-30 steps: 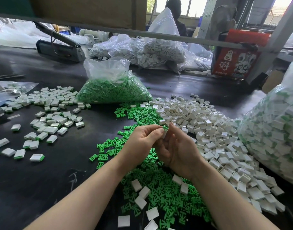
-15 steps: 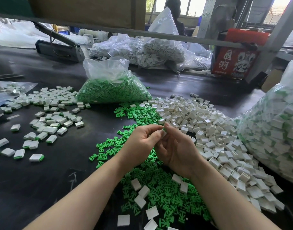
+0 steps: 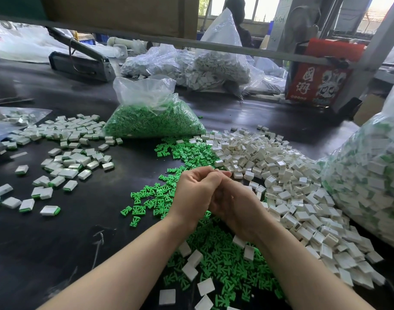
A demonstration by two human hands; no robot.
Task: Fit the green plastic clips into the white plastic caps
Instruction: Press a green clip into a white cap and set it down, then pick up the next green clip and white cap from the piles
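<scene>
Both hands — left hand [image 3: 195, 193], right hand [image 3: 234, 204] — meet above the green clips [image 3: 214, 260]; each grip curls inward, contents hidden. Likely pressing a clip home — next, setting it aside.

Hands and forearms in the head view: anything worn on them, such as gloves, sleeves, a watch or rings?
Nothing worn that shows. The left hand and right hand are bare, without gloves, and both forearms are uncovered to the frame's bottom edge, with no sleeve, watch or band. No rings are visible, though the fingers are partly hidden.

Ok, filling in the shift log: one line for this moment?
step: fitting | left hand and right hand: pressed together, part hidden | loose green clips and white caps: piled on table | finished pieces: left
</scene>
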